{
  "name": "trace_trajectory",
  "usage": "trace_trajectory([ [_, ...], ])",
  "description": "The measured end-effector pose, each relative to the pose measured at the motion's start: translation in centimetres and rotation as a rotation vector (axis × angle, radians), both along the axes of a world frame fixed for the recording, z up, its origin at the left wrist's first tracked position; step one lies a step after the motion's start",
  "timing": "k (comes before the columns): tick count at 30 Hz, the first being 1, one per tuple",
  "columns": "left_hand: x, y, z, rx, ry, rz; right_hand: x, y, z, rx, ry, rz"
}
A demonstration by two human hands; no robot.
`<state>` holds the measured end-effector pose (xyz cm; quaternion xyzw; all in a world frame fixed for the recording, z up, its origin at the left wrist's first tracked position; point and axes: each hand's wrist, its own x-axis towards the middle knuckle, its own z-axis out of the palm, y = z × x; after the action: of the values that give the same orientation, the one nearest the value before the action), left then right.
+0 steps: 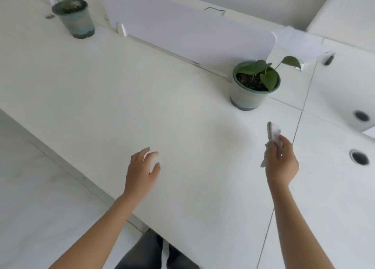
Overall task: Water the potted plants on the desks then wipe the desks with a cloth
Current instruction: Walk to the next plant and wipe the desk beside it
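With the right hand (281, 163) gripping the cloth (272, 140) and the left hand (142, 167) open, lay the cloth flat on the desk (101, 90) and wipe around the pot (251, 90)

Office: partitioned white desks (101, 98)

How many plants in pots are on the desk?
2. One potted plant stands near the right hand, by the divider's end; the other is at the far left. More may sit outside view.
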<state>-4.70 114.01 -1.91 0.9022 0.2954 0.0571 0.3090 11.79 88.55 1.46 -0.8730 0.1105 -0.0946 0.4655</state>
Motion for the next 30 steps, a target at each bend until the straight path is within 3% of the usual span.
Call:
trace_trajectory([
  [7, 12.3, 3.3, -4.4, 0.257, 0.209, -0.315, 3.3, -2.6, -2.5, 0.133, 0.126, -0.309],
  [9, 13.9, 4.8, -5.6, 0.270, 0.241, -0.332, 5.1, -2.6, -2.5, 0.248, 0.120, -0.409],
  [11, 14.5, 6.0, -6.6, 0.281, 0.272, -0.321, 7.4, -2.1, -2.1, 0.236, 0.112, -0.428],
  [15, 14.4, 7.0, -7.8, 0.322, 0.286, -0.326, 12.1, 0.5, -3.4, -0.048, 0.291, -0.082],
  [17, 14.6, 6.9, -7.7, 0.317, 0.291, -0.309, 14.1, 1.7, -5.2, -0.297, 0.436, 0.116],
  [20, 14.9, 6.9, -7.6, 0.325, 0.296, -0.303, 15.5, 3.3, -7.6, -0.543, 0.589, 0.176],
  [27, 15.0, 6.9, -8.4, 0.378, 0.199, -0.248, 12.0, 8.8, -8.1, -0.663, 0.578, 0.304],
  [30, 14.9, 6.7, -8.6, 0.381, 0.177, -0.236, 8.2, 12.4, -9.0, -0.772, 0.374, 0.529],
])
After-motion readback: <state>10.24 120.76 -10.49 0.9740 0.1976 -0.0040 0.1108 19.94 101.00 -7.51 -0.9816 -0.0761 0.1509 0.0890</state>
